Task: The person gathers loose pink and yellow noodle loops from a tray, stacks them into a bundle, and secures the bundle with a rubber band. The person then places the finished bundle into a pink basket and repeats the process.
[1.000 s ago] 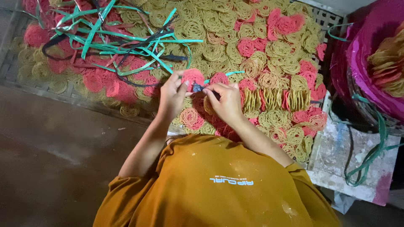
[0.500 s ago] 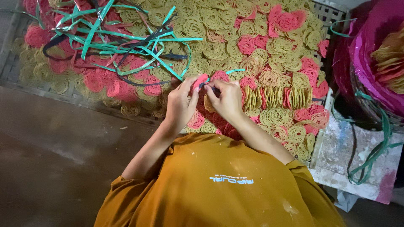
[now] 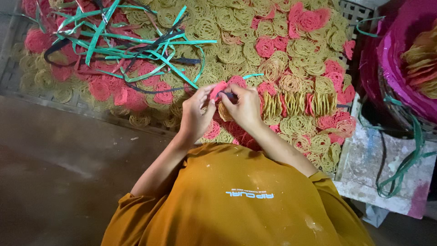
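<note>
We see both hands meeting over the woven tray (image 3: pixel 18 77): the left hand (image 3: pixel 196 114) has its fingers curled nearly closed, pinching a pink coil disc (image 3: pixel 217 89) at the fingertips, and the right hand (image 3: pixel 245 107) is also closed down, its fingertips touching the same disc from the other side. The disc sits upright between the two sets of fingertips, just above the spread of yellow and pink coil discs (image 3: pixel 291 68), with a row of discs stood on edge (image 3: pixel 296 104) just beside the right hand. A tangle of green plastic strips (image 3: pixel 136 50) lies well apart toward the tray's far end, and a pink-lined basket (image 3: pixel 400 54) stands beside the tray.
</note>
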